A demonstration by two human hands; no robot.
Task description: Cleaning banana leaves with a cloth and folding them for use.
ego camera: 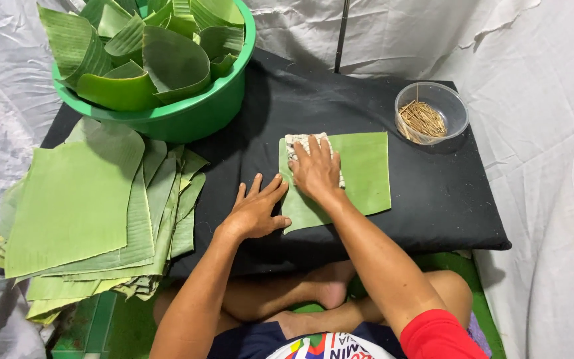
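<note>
A square piece of green banana leaf lies flat on a black board. My right hand presses a folded patterned cloth onto the leaf's left part, fingers spread over the cloth. My left hand lies flat on the board with its fingers apart, its thumb touching the leaf's left lower edge.
A stack of cut banana leaf sheets lies at the left. A green basin full of curled leaf pieces stands at the back left. A clear bowl of thin wooden sticks sits at the back right. White sheeting surrounds the board.
</note>
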